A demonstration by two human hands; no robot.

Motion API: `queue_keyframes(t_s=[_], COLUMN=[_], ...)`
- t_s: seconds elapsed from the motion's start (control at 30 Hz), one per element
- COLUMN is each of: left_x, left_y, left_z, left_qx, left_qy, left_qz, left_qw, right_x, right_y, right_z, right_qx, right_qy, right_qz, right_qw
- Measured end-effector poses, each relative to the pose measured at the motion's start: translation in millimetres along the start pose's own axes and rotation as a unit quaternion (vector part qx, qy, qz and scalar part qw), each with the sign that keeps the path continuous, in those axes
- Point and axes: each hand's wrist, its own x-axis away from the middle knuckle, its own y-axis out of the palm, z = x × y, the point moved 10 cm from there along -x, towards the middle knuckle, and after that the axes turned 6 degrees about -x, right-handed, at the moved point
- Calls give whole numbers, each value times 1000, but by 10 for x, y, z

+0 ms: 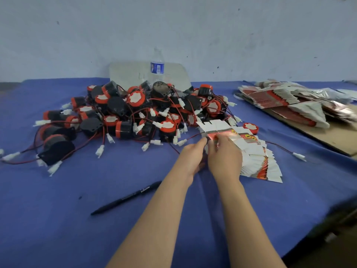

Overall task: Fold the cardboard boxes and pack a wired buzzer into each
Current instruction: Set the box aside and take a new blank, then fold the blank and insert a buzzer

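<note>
One blue-covered table (58, 219) carries everything: a wide heap of black-and-red wired buzzers (135, 113) at its middle, a loose stack of flat cartons (280, 101) on a brown sheet (328, 136) far right, and a smaller fanned stack of flat boxes (260, 163) before the heap's right end. Left hand (193, 157) and right hand (225, 157) meet at that stack's top box (218, 128), fingers curled, pinching its near edge. A clear bottle (157, 64) stands behind the heap; a black pen (125, 198) lies left of the forearms.
</note>
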Motion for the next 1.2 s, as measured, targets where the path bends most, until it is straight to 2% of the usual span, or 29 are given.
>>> queue_keyframes(t_s=[0.1, 0.2, 0.27, 0.33, 0.4, 0.47, 0.57, 0.63, 0.73, 0.83, 0.93, 1.1, 1.2], left_x=[41, 159, 320, 525, 686, 777, 892, 944, 938, 876, 904, 943, 890], left_y=[45, -368, -781, -1159, -1461, -1740, -2039, -2152, -2123, -1925, -1906, -2004, -2020], left_z=[165, 423, 575, 706, 747, 707, 633, 596, 602, 628, 663, 646, 593], left_qx=[40, 61, 16, -52, -107, -128, -131, -122, -109, -133, -154, -117, -102], left_qy=[56, 140, 196, 253, 275, 270, 276, 292, 334, 371, 389, 358, 321], left_qz=[-37, 48, 113, 147, 167, 204, 285, 316, 305, 262, 254, 246, 241], left_qw=[997, 987, 974, 955, 941, 932, 909, 894, 885, 881, 872, 893, 910], right_x=[138, 372, 389, 298, 257, 364, 569, 673, 805, 974, 930, 798, 792], right_y=[-192, -35, -32, -1, 230, 494, 770, 908, 1075, 1201, 1178, 1085, 1034], right_z=[-347, -746, -821, -811, -898, -1146, -1439, -1506, -1507, -1572, -1536, -1398, -1413], right_qx=[-101, -180, -254, -316, -349, -375, -345, -357, -373, -412, -450, -515, -519], right_qy=[-88, -182, -179, -134, -94, -111, -175, -183, -184, -188, -172, -102, -104], right_qz=[21, -73, -75, -59, -116, -176, -201, -215, -235, -277, -263, -268, -301], right_qw=[991, 964, 947, 937, 925, 903, 900, 891, 879, 847, 836, 808, 793])
